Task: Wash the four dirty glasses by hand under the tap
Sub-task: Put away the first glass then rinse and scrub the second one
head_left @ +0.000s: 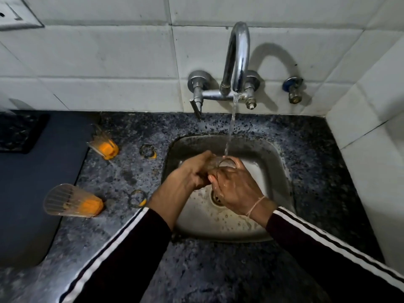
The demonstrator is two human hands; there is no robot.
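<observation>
both busy over the sink (282, 162), at the tabletop's back-right part, below the tap (238, 62). held glass (226, 164) gripped between the two: left hand (192, 173) wrapped round the near, lower part from the left side, right hand (235, 186) cupped round it from the right, fingers curled over the wall. mouth tipped up and toward the back wall, right under the running stream (230, 127), so long axis roughly from the wrists toward the tap; hard to say more exactly, since clear glass mostly hidden by fingers. judged as mid-rinse on this one. two more dirty glasses well apart to the left on the tabletop, both on their sides with orange residue in the bases: far glass (103, 144) near the back-left part of the stone, near glass (73, 201) closer to the front-left edge, mouth pointing left away from the sink, base toward it. two orange-edged ring marks (148, 151) between those and the sink's left rim. fourth glass not in view. coming move probably a reach leftward across the sink rim: left hand plainly nearer, with the near glass's long axis lying almost along the reach, so base end met first.
</observation>
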